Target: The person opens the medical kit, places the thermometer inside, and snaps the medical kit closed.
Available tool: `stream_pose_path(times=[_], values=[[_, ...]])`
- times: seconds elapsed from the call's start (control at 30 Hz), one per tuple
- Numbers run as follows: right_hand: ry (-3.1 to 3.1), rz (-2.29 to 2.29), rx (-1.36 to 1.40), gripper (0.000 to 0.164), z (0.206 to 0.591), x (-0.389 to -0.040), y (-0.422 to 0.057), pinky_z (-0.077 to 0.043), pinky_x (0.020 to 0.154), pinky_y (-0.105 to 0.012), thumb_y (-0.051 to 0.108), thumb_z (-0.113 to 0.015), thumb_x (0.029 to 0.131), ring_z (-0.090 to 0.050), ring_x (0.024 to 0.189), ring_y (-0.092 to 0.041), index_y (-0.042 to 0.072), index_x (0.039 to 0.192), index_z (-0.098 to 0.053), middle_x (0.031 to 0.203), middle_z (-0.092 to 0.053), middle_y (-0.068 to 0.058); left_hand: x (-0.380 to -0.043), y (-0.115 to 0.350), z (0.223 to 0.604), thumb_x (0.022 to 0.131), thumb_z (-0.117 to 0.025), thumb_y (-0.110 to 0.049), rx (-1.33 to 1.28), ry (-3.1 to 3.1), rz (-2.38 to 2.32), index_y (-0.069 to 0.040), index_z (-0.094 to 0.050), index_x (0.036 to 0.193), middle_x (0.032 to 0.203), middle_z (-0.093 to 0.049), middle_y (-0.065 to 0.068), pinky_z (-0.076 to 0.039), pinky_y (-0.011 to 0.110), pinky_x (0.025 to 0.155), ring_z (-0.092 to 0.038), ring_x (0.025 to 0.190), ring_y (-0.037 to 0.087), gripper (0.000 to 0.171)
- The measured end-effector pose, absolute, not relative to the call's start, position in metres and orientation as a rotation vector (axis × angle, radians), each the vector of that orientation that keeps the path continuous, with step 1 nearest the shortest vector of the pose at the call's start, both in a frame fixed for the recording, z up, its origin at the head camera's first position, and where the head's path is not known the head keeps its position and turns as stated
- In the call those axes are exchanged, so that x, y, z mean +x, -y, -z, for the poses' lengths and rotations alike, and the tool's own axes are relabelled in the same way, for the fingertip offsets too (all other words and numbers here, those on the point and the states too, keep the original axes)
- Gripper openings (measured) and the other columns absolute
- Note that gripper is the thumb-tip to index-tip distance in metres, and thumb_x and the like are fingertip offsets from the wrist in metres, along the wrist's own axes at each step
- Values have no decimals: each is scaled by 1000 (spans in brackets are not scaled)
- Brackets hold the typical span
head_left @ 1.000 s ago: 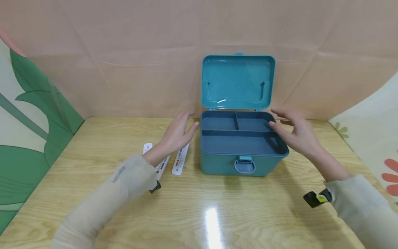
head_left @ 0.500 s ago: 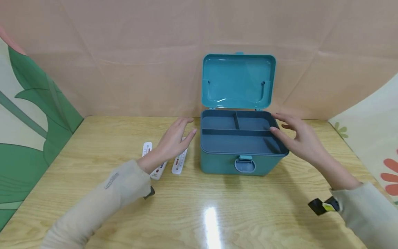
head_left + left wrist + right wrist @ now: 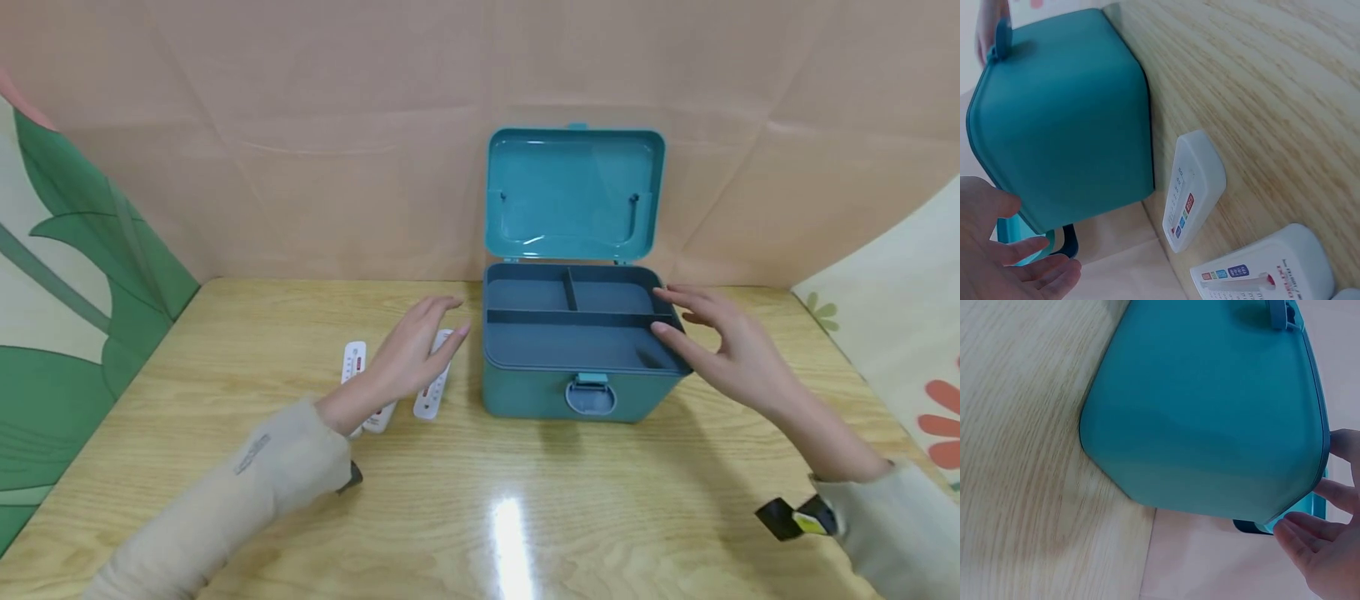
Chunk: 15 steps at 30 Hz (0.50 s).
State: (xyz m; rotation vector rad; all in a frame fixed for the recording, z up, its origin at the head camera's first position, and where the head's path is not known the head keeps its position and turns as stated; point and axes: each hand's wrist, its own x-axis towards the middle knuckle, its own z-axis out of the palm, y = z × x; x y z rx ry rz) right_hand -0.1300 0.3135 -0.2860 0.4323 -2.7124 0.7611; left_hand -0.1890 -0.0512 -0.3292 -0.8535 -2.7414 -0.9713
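Note:
A teal storage box (image 3: 528,395) stands on the table, its lid (image 3: 576,193) raised behind it. Inside its rim sits a dark blue tray (image 3: 555,343) divided into three compartments. My right hand (image 3: 738,354) is at the box's right rim with fingers spread; whether the fingertips touch it, I cannot tell. To the left of the box, my left hand (image 3: 397,357) hovers with relaxed fingers and holds nothing. Beneath and beside it lie white thermometers: one nearest the box (image 3: 1194,190), a second (image 3: 1263,269) partly hidden by the hand in the head view, and a third (image 3: 354,360) further left.
The wooden table (image 3: 420,508) reaches back to a pinkish backdrop (image 3: 337,167). Printed panels with green leaves (image 3: 52,417) and red petals (image 3: 943,427) flank it. The box's front latch (image 3: 591,393) hangs down.
Both hands have drifted slightly toward the person, the left also leftward, uncovering more of the thermometers. The right hand has slid forward along the box's right rim. The box stays put.

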Motion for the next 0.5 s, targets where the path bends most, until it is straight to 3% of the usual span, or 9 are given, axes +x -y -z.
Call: stream_pose_path(times=[0.07, 0.13, 0.2, 0.5], values=[[2720, -754, 448, 48, 287, -128, -314, -47, 95, -29, 20, -66, 91, -54, 117, -41, 13, 137, -53, 143, -46, -17, -188, 52, 330, 102, -43, -33, -855, 2741, 969, -1, -41, 141, 145, -43, 16, -31, 44, 114, -37, 137, 29, 51], [2734, -744, 466, 48, 287, -125, -315, -46, 90, -48, 20, -65, 92, -54, 116, -43, 12, 138, -52, 143, -45, -18, -186, 53, 331, 101, -44, -32, -852, 2738, 970, -1, -41, 141, 146, -43, 15, -31, 44, 114, -37, 137, 29, 51], [2745, -745, 484, 49, 287, -123, -315, -44, 86, -59, 20, -64, 92, -53, 115, -45, 11, 139, -51, 143, -45, -20, -185, 53, 333, 101, -46, -30, -854, 2736, 976, -1, -42, 140, 146, -43, 16, -30, 44, 114, -37, 137, 30, 49], [2795, -808, 407, 52, 288, -113, -314, -41, 89, -65, 22, -66, 91, -50, 120, -44, 14, 140, -50, 147, -41, -18, -177, 53, 342, 99, -51, -24, -890, 2730, 985, 3, -45, 137, 141, -47, 20, -35, 46, 111, -42, 133, 33, 47]])
